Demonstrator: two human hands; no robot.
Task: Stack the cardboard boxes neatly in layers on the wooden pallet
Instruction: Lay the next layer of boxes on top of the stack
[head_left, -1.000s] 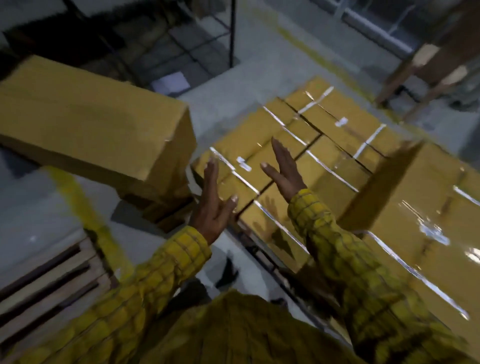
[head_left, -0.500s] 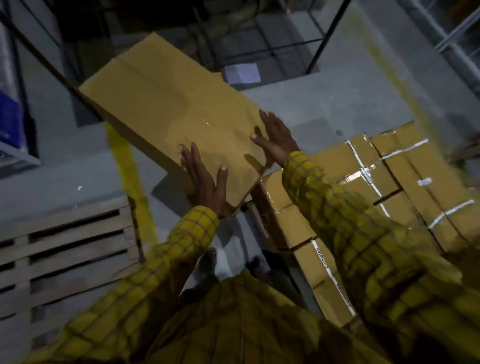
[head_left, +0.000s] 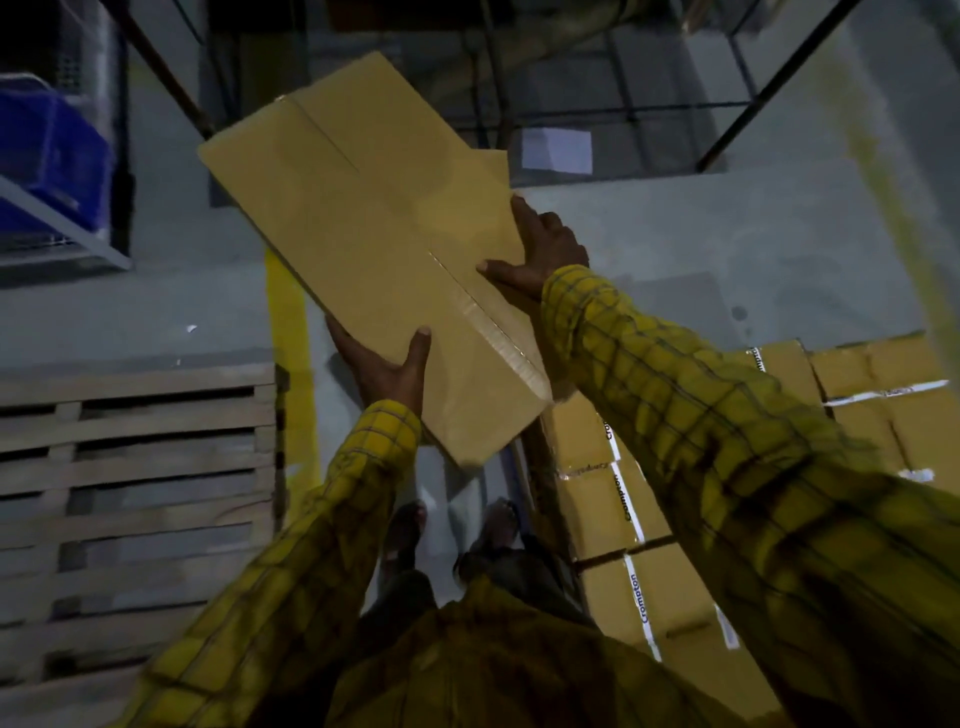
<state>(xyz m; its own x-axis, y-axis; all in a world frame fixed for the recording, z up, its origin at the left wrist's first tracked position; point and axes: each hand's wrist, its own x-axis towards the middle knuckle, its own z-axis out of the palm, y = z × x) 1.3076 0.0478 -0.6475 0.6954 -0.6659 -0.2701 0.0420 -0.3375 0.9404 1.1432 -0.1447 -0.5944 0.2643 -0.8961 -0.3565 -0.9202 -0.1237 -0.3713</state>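
I hold a long brown cardboard box (head_left: 374, 244) in the air in front of me, tilted, with a taped seam along its top. My left hand (head_left: 384, 364) grips its near left edge, thumb on top. My right hand (head_left: 540, 249) clasps its right edge. A bare wooden pallet (head_left: 135, 499) lies on the floor at the lower left. At the right stands a stack of taped cardboard boxes (head_left: 618, 499) printed with a brand name.
A yellow floor line (head_left: 291, 332) runs beside the pallet. A blue crate (head_left: 47, 156) sits on a metal shelf at the upper left. Dark rack frames (head_left: 769, 88) stand at the back. My feet (head_left: 452, 530) are on the grey floor between pallet and stack.
Both hands went from open above the stacked boxes to closing on the airborne box; now they grip it, and my view has swung left toward the pallet.
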